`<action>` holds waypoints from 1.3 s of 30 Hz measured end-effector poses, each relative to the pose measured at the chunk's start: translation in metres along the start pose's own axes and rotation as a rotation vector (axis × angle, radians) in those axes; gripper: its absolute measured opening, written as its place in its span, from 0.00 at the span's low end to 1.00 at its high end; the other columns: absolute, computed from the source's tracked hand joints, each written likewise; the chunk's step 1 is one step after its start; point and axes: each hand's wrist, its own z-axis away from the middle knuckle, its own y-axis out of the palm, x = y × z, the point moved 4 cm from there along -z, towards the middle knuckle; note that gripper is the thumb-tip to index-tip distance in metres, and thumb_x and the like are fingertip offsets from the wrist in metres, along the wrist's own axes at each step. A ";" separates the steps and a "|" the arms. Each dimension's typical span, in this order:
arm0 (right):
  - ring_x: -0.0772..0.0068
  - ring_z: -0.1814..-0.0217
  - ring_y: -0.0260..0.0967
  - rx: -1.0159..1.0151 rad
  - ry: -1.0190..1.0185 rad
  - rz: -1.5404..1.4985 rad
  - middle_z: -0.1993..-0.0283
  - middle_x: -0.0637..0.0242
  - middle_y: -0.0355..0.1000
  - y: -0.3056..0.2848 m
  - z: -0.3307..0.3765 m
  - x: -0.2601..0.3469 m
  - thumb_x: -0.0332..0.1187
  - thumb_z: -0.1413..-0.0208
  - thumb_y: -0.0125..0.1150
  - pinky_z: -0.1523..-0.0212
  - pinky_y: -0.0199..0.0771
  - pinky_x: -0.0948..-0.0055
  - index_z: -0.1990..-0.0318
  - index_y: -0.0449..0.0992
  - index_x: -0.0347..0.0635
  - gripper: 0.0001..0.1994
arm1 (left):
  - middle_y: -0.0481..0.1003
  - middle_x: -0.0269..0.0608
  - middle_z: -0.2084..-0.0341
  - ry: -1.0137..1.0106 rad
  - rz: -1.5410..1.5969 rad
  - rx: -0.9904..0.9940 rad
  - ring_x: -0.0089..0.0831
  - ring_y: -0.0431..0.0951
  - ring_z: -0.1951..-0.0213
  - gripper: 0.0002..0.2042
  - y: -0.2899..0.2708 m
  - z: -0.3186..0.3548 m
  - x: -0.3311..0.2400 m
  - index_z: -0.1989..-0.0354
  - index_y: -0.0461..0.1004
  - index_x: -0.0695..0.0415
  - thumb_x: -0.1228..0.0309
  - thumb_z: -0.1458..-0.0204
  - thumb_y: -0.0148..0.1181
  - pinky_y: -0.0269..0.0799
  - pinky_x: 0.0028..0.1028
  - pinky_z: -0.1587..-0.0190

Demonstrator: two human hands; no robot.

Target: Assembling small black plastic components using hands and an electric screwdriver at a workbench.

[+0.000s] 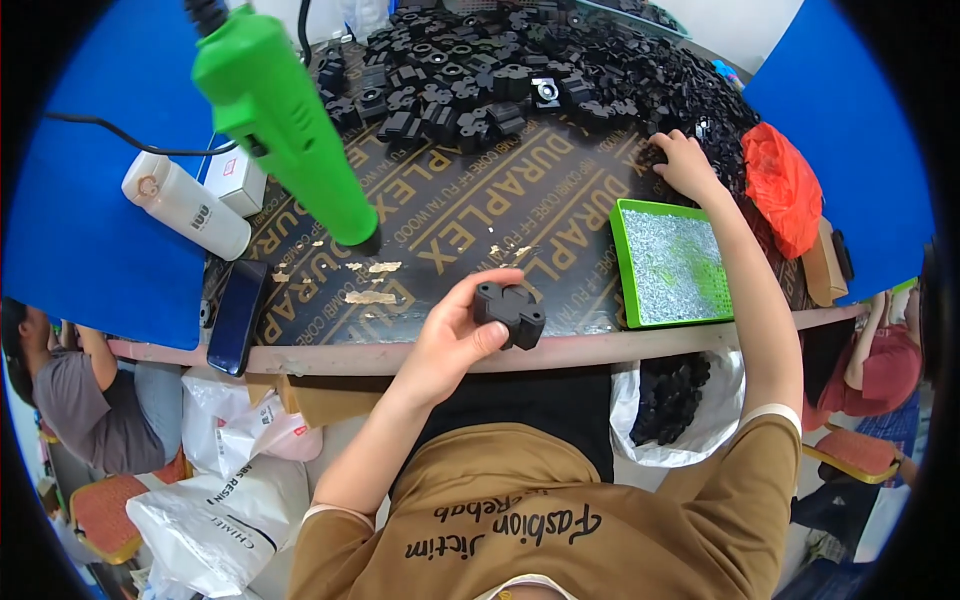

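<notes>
My left hand (452, 338) is closed around a black plastic housing (512, 315), held over the table's near edge with thumb and fingers on its sides. My right hand (688, 168) reaches out to the right, past the green tray (620, 262), at the edge of a heap of black plastic parts (470, 85). Its fingers are curved and apart, and nothing shows in them. Small silvery pieces, probably screws, fill the tray under my right forearm. A green electric screwdriver (290, 125) hangs tip down over the left part of the table.
At the left lie a white bottle (188, 208), a white box (236, 180) and a dark phone (237, 318). A red plastic bag (780, 190) lies at the right. Below the table edge stands a white sack (680, 455) with black parts inside. Blue partitions (110, 230) flank the table; other people sit beyond.
</notes>
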 end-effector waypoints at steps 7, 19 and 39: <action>0.77 0.62 0.66 0.074 -0.124 -0.795 0.56 0.69 0.70 -0.024 0.025 0.038 0.26 0.50 0.61 0.61 0.71 0.76 0.49 0.72 0.44 0.18 | 0.63 0.45 0.52 -0.109 0.257 -0.004 0.43 0.70 0.48 0.26 -0.005 -0.011 0.007 0.42 0.56 0.57 0.62 0.45 0.58 0.70 0.47 0.47; 0.58 0.62 0.74 -0.105 -0.112 -0.442 0.66 0.56 0.76 -0.019 0.019 0.009 0.26 0.51 0.57 0.59 0.73 0.67 0.63 0.77 0.37 0.07 | 0.69 0.44 0.56 -0.147 0.321 -0.057 0.42 0.74 0.55 0.29 -0.010 -0.009 0.016 0.39 0.55 0.55 0.60 0.47 0.60 0.72 0.35 0.57; 0.85 0.71 0.64 -0.172 -0.038 -1.014 0.73 0.75 0.68 -0.033 0.042 0.019 0.27 0.51 0.64 0.70 0.66 0.82 0.65 0.72 0.38 0.08 | 0.67 0.54 0.52 -0.206 0.632 0.133 0.36 0.70 0.57 0.23 0.006 -0.021 0.006 0.38 0.56 0.57 0.58 0.37 0.42 0.67 0.31 0.54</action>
